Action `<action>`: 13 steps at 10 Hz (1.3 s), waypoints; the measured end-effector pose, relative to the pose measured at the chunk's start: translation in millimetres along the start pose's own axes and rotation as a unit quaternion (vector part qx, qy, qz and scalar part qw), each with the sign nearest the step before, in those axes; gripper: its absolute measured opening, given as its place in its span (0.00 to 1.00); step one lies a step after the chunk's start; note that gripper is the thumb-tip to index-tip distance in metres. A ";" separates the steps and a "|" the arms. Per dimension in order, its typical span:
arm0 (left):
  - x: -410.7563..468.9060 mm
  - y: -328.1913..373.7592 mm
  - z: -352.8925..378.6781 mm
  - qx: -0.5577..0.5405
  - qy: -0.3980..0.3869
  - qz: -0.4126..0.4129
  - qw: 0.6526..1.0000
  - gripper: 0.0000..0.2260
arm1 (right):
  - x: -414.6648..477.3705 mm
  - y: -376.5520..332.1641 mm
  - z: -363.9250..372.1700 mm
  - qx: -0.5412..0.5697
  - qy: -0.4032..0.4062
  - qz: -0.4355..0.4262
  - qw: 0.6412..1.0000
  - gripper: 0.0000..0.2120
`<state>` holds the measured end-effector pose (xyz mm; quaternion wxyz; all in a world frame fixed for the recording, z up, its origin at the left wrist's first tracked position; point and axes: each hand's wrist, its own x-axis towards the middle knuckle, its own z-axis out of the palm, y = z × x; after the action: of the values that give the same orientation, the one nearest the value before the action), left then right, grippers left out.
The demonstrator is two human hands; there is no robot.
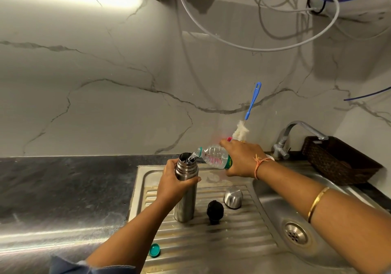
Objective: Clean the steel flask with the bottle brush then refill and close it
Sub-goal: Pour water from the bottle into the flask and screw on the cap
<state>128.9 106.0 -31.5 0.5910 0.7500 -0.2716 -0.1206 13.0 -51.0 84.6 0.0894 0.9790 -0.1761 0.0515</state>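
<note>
On the steel drainboard point(232, 237), left hand point(172, 186) grips flask point(186, 197); right hand point(241, 159) grips tilted water bottle point(213, 157).

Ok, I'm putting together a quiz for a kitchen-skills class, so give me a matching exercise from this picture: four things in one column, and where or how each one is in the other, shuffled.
Things
1. steel flask
2. plastic bottle
3. bottle brush
4. teal cap

Place or state
A. propped up against the back wall
B. lying loose on the drainboard
C. upright, gripped by the left hand
D. tilted, held in the right hand

Pairs: 1-C, 2-D, 3-A, 4-B
</note>
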 end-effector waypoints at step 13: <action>-3.4 -2.5 1.2 -0.016 0.003 0.010 1.000 0.28 | 4.5 4.7 -7.6 -0.057 0.025 -0.007 0.998 0.31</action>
<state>126.2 107.2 -34.6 0.6051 0.7380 -0.2750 -0.1166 15.0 -55.3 93.4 0.1494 0.9719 -0.1700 0.0648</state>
